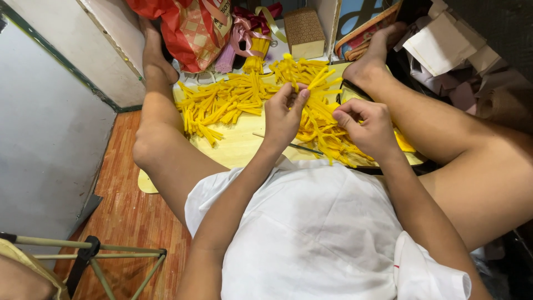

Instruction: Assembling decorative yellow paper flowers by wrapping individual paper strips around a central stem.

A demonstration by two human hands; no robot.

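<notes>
1. Wooden board [233, 147] lies on the person's lap, between the legs, w/ a red bag [186, 28] at its far edge.
2. Yellow strips [222, 100], bright, thin, flat, are heaped across the far half of the board; long axes mostly run near-left to far-right, some fanned.
3. Left hand [283, 114] pinches one strip [316, 80] at centre, pointing far-right.
4. Right hand [366, 125], fingers curled tight on the strips just right of it.

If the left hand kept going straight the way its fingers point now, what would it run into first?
Probably the heap of yellow strips on the wooden board: the left hand points up-frame and its fingertips already pinch one. Depth is hard to judge.
</notes>
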